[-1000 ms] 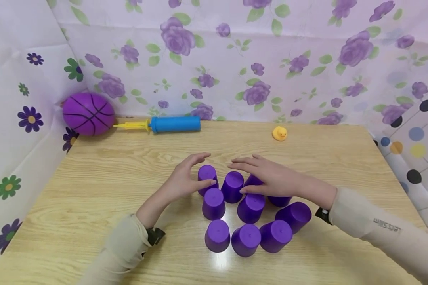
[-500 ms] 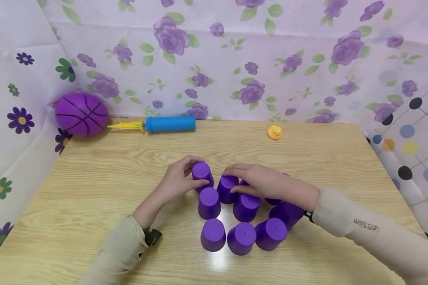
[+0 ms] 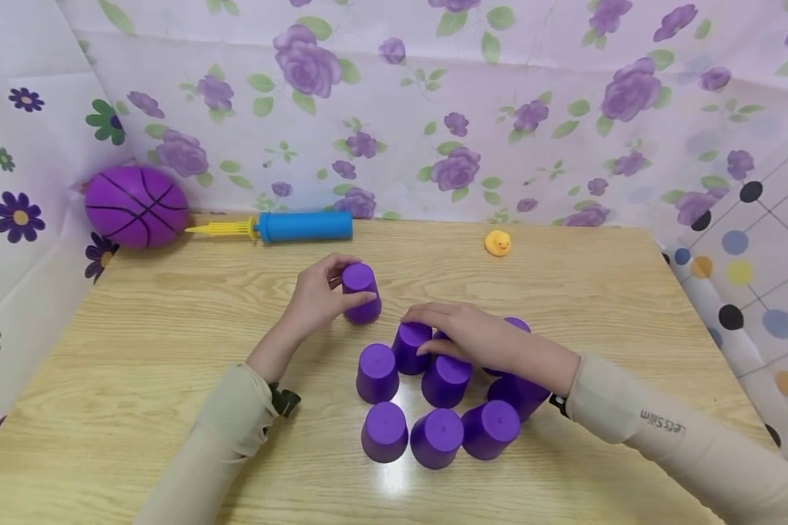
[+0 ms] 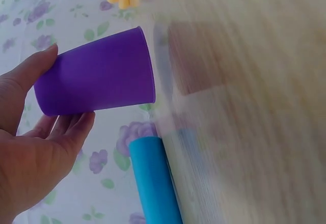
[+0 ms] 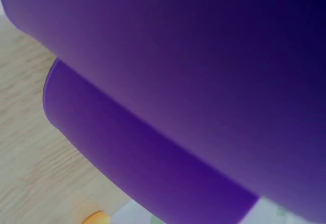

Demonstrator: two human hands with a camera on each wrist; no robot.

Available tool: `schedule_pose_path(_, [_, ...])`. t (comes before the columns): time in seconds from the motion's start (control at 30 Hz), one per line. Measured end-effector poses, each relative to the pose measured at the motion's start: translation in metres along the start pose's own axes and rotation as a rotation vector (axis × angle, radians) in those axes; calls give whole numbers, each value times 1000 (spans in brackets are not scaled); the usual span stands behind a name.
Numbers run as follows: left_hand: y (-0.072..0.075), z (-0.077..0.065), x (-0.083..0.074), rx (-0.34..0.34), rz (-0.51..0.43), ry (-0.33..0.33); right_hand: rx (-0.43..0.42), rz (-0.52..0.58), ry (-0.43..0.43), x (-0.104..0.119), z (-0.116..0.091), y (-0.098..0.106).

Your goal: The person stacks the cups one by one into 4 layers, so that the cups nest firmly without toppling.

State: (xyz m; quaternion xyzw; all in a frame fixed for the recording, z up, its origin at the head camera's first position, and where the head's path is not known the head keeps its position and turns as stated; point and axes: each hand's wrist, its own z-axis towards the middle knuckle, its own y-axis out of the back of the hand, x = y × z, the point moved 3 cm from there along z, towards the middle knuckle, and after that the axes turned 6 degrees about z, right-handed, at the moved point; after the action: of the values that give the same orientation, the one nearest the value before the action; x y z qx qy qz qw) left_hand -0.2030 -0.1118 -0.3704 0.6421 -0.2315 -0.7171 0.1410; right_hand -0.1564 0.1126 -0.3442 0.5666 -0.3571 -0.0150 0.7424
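Note:
My left hand (image 3: 318, 295) holds a purple cup (image 3: 362, 295) upside down, beyond the other cups, with thumb and fingers round it. In the left wrist view the cup (image 4: 99, 74) lies between thumb and fingers, its rim a little off the wooden tabletop. My right hand (image 3: 462, 332) has its fingers over the far side of another upturned cup (image 3: 410, 354) and its thumb at the near side. More purple cups stand close by, among them a near-left cup (image 3: 384, 434) and a middle cup (image 3: 446, 383). Two cups (image 5: 117, 132) fill the right wrist view, where the hand is hidden.
Along the back edge of the wooden table (image 3: 171, 379) lie a purple ball (image 3: 138, 206), a blue and yellow hand pump (image 3: 305, 227) and a small yellow rubber duck (image 3: 497, 243). A flowered cloth (image 3: 394, 109) hangs behind. One cup (image 3: 519, 397) sits under the right forearm.
My left hand has closed round the far-left cup and carried it away from the group, toward the back and slightly left. My right hand has come down onto a cup.

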Motion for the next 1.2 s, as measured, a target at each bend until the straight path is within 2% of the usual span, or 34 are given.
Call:
schedule_pose_path(0.2, [-2, 13, 1, -23, 7, 33, -24, -1, 7, -2, -1, -3])
schedule_pose_path(0.5, [-5, 16, 7, -41, -10, 93, -20, 23, -22, -2, -1, -5])
schedule_pose_path(0.77, [-9, 22, 5, -32, -29, 90, -44, 11, -21, -3, -4, -2])
schedule_pose_path(1.03, [-7, 19, 4, 32, 79, 110, -39, 13, -30, -4, -3, -5])
schedule_pose_path(1.2, [-1, 7, -5, -15, 142, 93, -41, 40, -31, -3, -3, -3])
